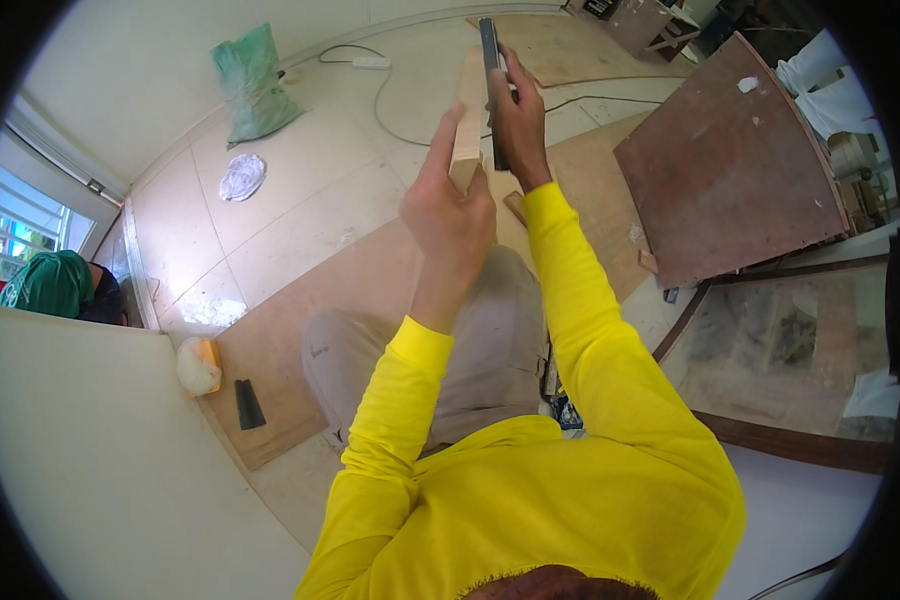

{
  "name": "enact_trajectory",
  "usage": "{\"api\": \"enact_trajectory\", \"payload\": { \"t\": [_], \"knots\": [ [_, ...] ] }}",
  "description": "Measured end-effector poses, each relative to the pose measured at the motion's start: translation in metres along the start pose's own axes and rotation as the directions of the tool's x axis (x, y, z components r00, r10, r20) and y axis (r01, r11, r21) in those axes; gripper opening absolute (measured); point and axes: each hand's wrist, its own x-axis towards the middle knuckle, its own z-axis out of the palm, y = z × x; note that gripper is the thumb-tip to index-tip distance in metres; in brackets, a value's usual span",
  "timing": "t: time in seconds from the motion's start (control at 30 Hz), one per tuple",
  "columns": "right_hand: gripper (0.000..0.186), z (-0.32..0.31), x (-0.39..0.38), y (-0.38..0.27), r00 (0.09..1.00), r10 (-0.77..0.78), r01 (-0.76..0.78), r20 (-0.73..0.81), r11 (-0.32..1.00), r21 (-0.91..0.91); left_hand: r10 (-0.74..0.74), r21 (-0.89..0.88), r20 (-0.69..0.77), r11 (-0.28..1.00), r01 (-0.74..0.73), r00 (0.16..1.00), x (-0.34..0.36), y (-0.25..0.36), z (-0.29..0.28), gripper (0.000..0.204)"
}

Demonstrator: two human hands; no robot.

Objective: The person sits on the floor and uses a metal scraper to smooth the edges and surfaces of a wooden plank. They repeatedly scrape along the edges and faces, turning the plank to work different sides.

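My left hand (448, 205) grips a pale wooden strip (469, 125), raised above my grey-trousered legs with its long side pointing away from me. Just to its right, my right hand (518, 120) is closed around a long, narrow dark tool (490, 52), held lengthwise along the strip; whether the two touch I cannot tell. Both arms are in yellow sleeves. Under me lies a large brown board (260, 370), with a small dark tapered piece (248, 402) on it at the left.
A green sack (250, 85), white cloth (241, 178) and power strip (370, 63) with cable lie on the tiles. An orange-and-white bundle (199, 366) sits left. A brown panel (725, 170) and dark-framed piece (790, 350) stand right. Green fabric (45, 285) shows by the window.
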Motion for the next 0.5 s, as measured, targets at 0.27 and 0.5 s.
{"api": "enact_trajectory", "payload": {
  "t": [0.27, 0.5],
  "knots": [
    [0.057, -0.007, -0.008, -0.024, 0.965, -0.257, 0.245, -0.059, 0.956, -0.159, 0.003, -0.056, 0.060, 0.998, 0.001, 0.998, -0.009, 0.003, -0.028, 0.060],
    [0.056, -0.009, -0.004, -0.026, 0.969, -0.237, 0.216, -0.074, 0.952, -0.215, -0.036, -0.061, 0.103, 0.997, 0.042, 0.994, -0.031, 0.002, -0.065, 0.055]
  ]
}}
